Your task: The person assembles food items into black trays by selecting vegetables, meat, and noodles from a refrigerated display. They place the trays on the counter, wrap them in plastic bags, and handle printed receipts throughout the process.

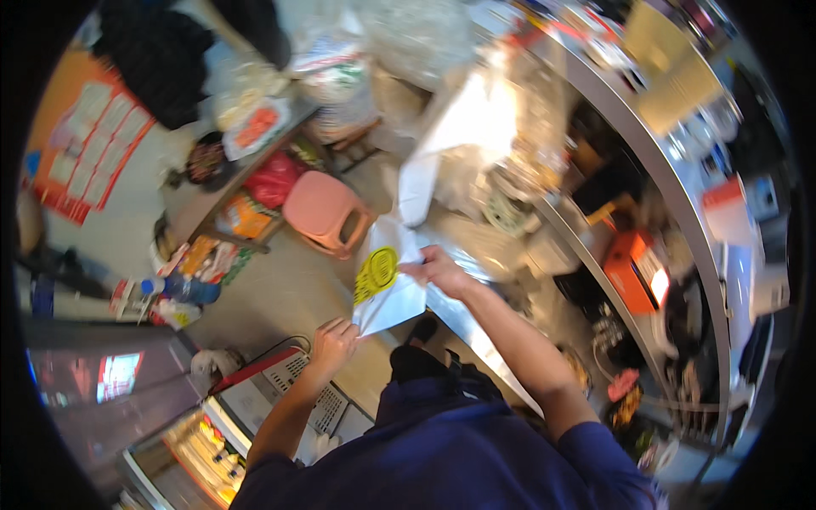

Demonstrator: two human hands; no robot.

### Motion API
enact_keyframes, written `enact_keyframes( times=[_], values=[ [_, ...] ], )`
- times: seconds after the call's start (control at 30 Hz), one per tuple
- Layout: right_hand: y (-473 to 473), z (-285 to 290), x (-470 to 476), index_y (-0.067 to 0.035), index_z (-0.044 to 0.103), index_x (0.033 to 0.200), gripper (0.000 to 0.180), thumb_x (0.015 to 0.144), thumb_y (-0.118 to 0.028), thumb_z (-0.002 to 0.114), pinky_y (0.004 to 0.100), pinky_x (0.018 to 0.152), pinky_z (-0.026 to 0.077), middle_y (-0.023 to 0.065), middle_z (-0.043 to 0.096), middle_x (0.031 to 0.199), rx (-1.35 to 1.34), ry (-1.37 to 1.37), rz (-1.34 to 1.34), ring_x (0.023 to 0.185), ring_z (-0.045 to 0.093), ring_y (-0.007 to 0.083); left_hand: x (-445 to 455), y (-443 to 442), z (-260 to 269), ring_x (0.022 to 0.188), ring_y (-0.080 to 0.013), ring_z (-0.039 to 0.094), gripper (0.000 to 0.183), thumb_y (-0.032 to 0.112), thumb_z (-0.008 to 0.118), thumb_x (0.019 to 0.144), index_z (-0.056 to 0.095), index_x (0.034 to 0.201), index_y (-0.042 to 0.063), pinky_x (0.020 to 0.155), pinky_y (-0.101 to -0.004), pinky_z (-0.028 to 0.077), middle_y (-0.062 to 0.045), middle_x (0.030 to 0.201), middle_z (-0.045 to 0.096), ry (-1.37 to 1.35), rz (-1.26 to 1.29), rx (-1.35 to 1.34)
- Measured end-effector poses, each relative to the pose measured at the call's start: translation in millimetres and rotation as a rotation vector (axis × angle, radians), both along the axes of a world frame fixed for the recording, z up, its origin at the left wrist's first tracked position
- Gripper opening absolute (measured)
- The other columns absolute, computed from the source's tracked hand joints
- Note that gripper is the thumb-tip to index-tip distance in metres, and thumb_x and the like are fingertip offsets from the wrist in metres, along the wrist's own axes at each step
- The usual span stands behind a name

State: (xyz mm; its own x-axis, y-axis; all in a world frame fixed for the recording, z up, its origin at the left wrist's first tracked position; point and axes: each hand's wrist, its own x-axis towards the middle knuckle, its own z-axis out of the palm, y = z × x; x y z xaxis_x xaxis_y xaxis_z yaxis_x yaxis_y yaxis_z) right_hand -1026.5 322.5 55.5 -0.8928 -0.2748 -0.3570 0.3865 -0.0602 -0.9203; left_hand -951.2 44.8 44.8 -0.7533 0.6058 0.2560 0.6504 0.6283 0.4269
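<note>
Before my body I hold a white plastic bag (396,311) with yellow-green print, stretched between my hands. My left hand (336,343) is closed on its lower left corner. At its right edge, my right hand (438,273) pinches the bag between thumb and fingers. The bag looks flat, with creases running from the left corner. Just above it hangs or lies a long white strip (417,190), which reaches up to large clear plastic bags; whether it joins the bag I cannot tell.
A pink plastic stool (325,207) stands beyond my hands, beside a low table (210,197) bearing a tray. To the right is a metal-edged counter (685,217) with an orange box (635,271) on its lower shelf. A lit display case (210,456) is at the lower left.
</note>
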Motion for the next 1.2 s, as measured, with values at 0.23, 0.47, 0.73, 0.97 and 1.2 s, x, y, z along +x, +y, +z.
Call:
enact_keyframes(
  times=[0.23,0.47,0.73,0.97,1.2],
  values=[
    [15.0,-14.7,116.7,-0.002,0.057,0.069,0.03,0.07,-0.019,0.082,0.0385,0.056,0.047,0.0142,0.06,0.066,0.753,0.663,-0.262,0.061,0.059,0.0304,10.0,121.2,-2.7,0.078,-0.012,0.061,0.013,0.007,0.071,0.087,0.065,0.095,-0.001,0.076,-0.0249,0.05,-0.005,0.088,0.064,-1.116,0.258,0.825],
    [106.9,-25.7,220.5,-0.004,0.057,0.07,0.025,0.08,-0.015,0.078,0.0291,0.053,0.048,0.0044,0.061,0.066,0.005,0.079,-0.862,0.056,0.058,0.0149,28.9,209.7,-21.5,0.107,-0.0198,0.059,0.014,0.011,0.056,0.097,0.055,0.108,0.002,0.099,-0.0372,0.046,-0.011,0.11,0.062,-1.74,0.147,1.154],
    [205.3,-65.3,331.9,-0.003,0.06,0.085,0.013,0.088,-0.009,0.07,0.0262,0.057,0.055,0.0064,0.064,0.075,-0.037,-0.054,-1.36,0.064,0.063,0.0129,58.8,262.6,5.2,0.091,-0.035,0.065,0.043,0.01,0.063,0.085,0.05,0.124,0.0,0.08,-0.0447,0.051,-0.017,0.107,0.066,-0.826,-0.413,0.052],
    [245.2,-89.3,437.1,0.003,0.062,0.102,0.038,0.078,-0.022,0.078,0.0347,0.08,0.051,0.0156,0.065,0.1,1.005,0.058,-1.517,0.093,0.063,0.0277,92.7,304.9,-74.4,0.098,-0.0384,0.066,0.045,0.024,0.061,0.092,0.046,0.128,0.001,0.085,-0.0436,0.05,-0.023,0.103,0.068,-0.592,-0.218,-0.209],
    [271.3,-201.4,525.4,0.005,0.054,0.106,0.066,0.064,-0.031,0.091,0.0309,0.077,0.048,0.012,0.063,0.093,0.199,-0.559,-1.758,0.086,0.059,0.0201,95.2,312.7,-46.9,0.114,-0.0486,0.055,0.061,0.036,0.039,0.102,0.013,0.153,0.014,0.096,-0.0494,0.044,-0.032,0.122,0.058,-0.56,0.022,-0.427]
  ],
)
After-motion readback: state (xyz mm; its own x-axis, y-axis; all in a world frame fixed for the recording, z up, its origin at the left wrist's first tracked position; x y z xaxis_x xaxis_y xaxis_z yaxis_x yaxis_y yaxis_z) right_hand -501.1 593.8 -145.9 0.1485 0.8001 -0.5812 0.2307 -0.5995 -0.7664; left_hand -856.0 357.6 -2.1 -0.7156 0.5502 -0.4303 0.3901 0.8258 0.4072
